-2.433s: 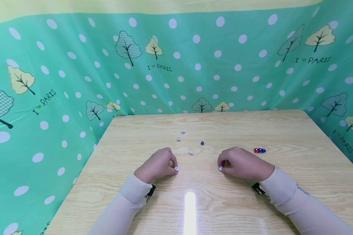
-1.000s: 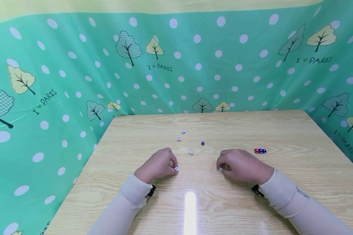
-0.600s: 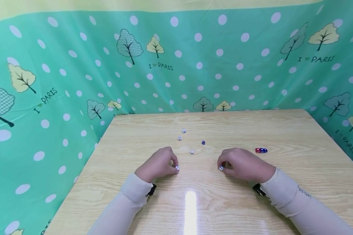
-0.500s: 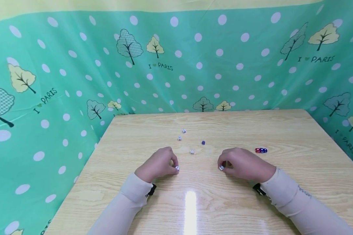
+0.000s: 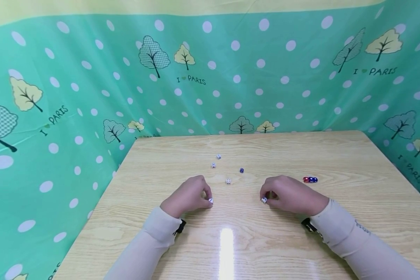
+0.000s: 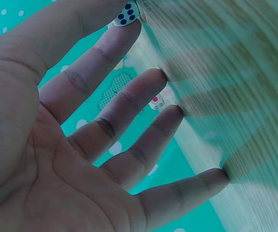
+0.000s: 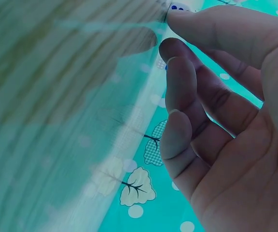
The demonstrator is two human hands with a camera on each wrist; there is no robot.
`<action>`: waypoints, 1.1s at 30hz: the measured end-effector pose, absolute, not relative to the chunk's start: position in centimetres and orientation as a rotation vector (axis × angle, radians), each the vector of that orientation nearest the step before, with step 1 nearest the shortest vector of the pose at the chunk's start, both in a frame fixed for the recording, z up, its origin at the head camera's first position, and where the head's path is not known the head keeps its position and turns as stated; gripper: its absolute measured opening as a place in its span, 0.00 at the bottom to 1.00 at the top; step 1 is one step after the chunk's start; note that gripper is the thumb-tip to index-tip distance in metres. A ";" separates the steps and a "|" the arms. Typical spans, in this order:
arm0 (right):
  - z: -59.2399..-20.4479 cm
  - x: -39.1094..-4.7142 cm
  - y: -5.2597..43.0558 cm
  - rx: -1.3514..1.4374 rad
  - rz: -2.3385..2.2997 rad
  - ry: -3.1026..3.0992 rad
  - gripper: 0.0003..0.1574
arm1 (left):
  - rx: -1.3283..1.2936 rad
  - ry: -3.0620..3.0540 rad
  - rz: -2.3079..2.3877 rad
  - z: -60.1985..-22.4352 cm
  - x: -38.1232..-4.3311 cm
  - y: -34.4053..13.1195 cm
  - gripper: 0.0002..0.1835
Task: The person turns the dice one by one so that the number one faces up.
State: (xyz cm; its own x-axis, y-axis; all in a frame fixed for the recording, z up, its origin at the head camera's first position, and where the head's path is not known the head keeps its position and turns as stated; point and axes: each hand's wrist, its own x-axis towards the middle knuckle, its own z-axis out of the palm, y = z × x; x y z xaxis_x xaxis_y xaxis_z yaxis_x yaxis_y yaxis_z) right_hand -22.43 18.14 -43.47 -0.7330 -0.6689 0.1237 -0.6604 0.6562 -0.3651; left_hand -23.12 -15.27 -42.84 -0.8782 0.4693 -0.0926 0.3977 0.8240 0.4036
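My left hand (image 5: 190, 197) pinches a white die (image 5: 210, 201) between thumb and forefinger, right at the tabletop. In the left wrist view several dark pips show on that die (image 6: 127, 14), and the other fingers are spread with their tips at the wood. Opposite it, my right hand (image 5: 289, 195) has another white die (image 5: 264, 200) between thumb and forefinger, low over the table. Only a sliver of this die (image 7: 179, 8), with blue pips, shows past the thumb in the right wrist view; the remaining fingers curl loosely.
Beyond the hands lie three white dice, the nearest white die (image 5: 228, 181) between them, and a dark blue die (image 5: 242, 170). A red die (image 5: 306, 179) and two blue dice (image 5: 313, 180) sit in a row behind the right wrist. A green curtain (image 5: 210, 77) borders the wooden table (image 5: 182, 151).
The die in my right hand has turned between the fingertips, showing a different face, and that hand has shifted slightly. My left hand keeps its place and its pinch.
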 end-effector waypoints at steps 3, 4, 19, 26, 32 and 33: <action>-43.5 -22.5 18.2 -1.143 -0.612 2.836 0.15 | 0.682 2.818 0.567 -42.9 -23.1 -15.3 0.11; -43.5 -22.5 18.2 -1.142 -0.613 2.834 0.15 | 0.683 2.816 0.570 -42.9 -23.1 -15.3 0.11; -43.4 -21.9 17.6 -1.008 -0.421 2.948 0.08 | 0.677 2.821 0.562 -42.7 -23.1 -15.3 0.10; -43.5 -21.8 17.3 -1.018 -0.369 2.969 0.07 | 0.656 2.814 0.561 -42.8 -23.0 -15.2 0.10; -43.7 -21.9 17.4 -1.095 -0.386 2.954 0.08 | 0.659 2.817 0.556 -42.9 -23.1 -15.3 0.10; -43.7 -21.9 17.4 -1.102 -0.386 2.954 0.08 | 0.660 2.817 0.556 -42.9 -23.1 -15.3 0.10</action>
